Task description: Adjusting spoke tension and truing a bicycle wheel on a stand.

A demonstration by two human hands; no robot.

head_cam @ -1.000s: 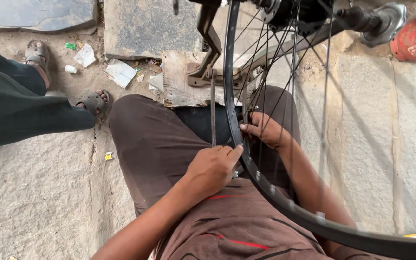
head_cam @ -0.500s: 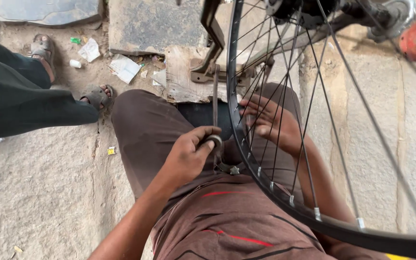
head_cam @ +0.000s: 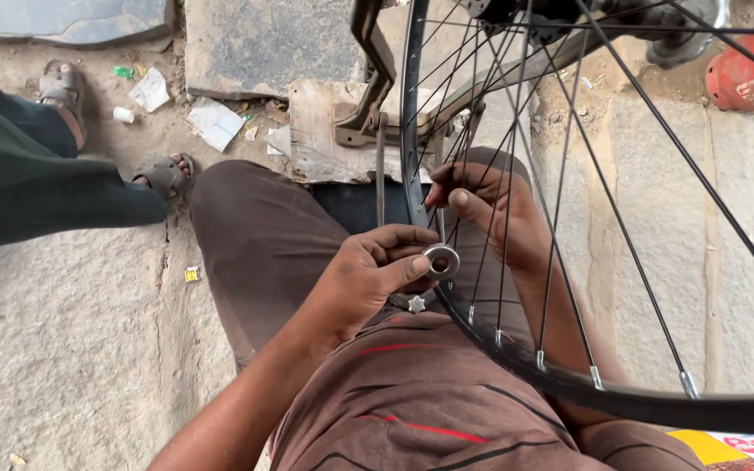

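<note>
Your left hand (head_cam: 368, 279) was curled shut, thumb and fingers pinching a round metal spoke key (head_cam: 441, 261) just outside the black rim (head_cam: 517, 358), right beside the spokes. A small star-shaped metal piece (head_cam: 415, 303) sat just below that key, against your lap. Your right hand (head_cam: 482, 209) was on the far side of the wheel, seen through the spokes (head_cam: 560, 218), its fingertips pinched together on one spoke near the rim. The wheel stood upright over your brown trousers (head_cam: 255, 235), its lowest part resting near your striped shirt (head_cam: 429, 401). Beyond your knees lay a worn wooden block (head_cam: 316, 131) with a dark metal stand (head_cam: 368, 87) on it. To the left, another person's sandalled feet (head_cam: 163, 174) stood on the dirt among paper scraps (head_cam: 215, 122). A red cylinder (head_cam: 748, 74) lay at the upper right.
</note>
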